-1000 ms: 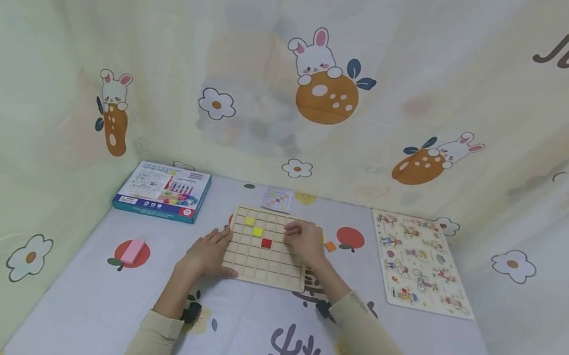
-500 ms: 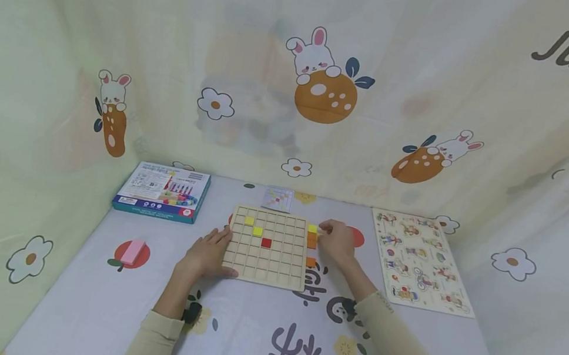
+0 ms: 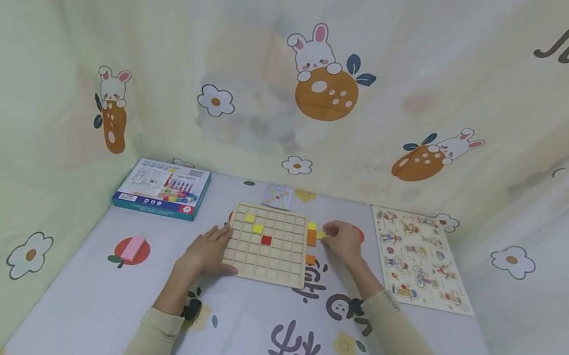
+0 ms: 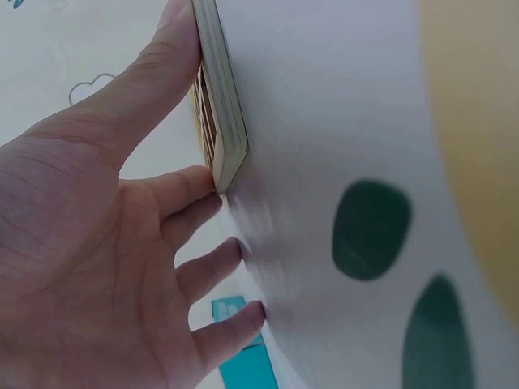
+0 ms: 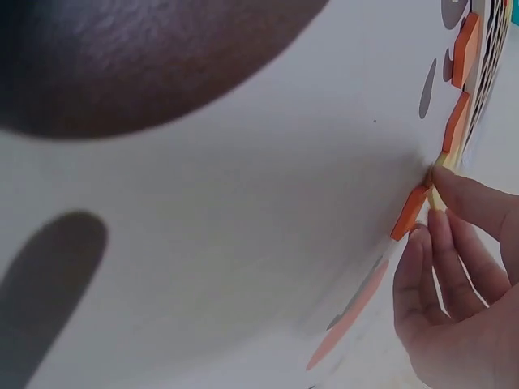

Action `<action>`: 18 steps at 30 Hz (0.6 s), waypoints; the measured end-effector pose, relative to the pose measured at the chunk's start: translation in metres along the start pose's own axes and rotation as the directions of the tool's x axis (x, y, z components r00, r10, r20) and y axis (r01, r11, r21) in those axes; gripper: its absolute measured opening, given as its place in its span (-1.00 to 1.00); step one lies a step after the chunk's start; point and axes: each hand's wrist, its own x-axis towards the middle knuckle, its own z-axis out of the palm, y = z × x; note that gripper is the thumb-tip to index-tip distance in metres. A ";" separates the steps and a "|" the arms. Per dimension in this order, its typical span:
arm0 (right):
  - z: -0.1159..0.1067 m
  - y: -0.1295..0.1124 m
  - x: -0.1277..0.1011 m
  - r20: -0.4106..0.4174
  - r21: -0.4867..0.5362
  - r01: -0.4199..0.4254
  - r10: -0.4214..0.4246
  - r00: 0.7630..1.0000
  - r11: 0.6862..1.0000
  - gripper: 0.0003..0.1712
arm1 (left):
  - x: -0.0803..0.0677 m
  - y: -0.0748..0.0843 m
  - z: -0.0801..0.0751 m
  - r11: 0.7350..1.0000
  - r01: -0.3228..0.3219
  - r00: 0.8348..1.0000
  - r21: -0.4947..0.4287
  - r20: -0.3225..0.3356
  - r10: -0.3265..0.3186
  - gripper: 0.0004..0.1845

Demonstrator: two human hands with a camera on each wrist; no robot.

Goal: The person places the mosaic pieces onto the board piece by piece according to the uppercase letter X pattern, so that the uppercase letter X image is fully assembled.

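Observation:
A square wooden grid board (image 3: pixel 278 270) lies on the table, with two yellow tiles and a red tile (image 3: pixel 266 240) set in a diagonal line in its cells. My left hand (image 3: pixel 205 250) rests against the board's left side, fingers extended along the edge and thumb at the near corner. Just beyond the board's right edge, my right hand (image 3: pixel 345 243) pinches a yellow tile (image 3: pixel 320 236) between thumb and fingertips. Beside it lie another yellow tile (image 3: pixel 313 226) and orange tiles (image 3: pixel 310 259); the right wrist view shows an orange tile (image 5: pixel 409 212) right under the fingers.
Behind the board lies a small pattern card (image 3: pixel 278 197). A boxed set (image 3: pixel 161 189) is at the back left, with a pink block (image 3: pixel 133 249) in front of it. On the right lies a flat picture puzzle board (image 3: pixel 420 262). Printed curtains (image 3: pixel 257 50) enclose the table.
My right hand has moved off the board's right part to the tiles beside it, and now pinches a yellow one. My left hand stays where it was.

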 end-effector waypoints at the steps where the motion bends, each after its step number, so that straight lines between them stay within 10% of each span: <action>1: 0.001 0.001 0.000 -0.008 0.004 0.001 -0.001 1.000 1.000 -0.67 | 0.000 0.000 0.000 1.000 0.000 1.000 -0.002 -0.001 0.000 0.17; 18: -0.005 -0.010 -0.008 -0.085 0.097 0.012 -0.004 0.996 0.995 -0.73 | 0.000 0.000 -0.001 1.000 -0.008 1.000 0.003 0.002 0.008 0.16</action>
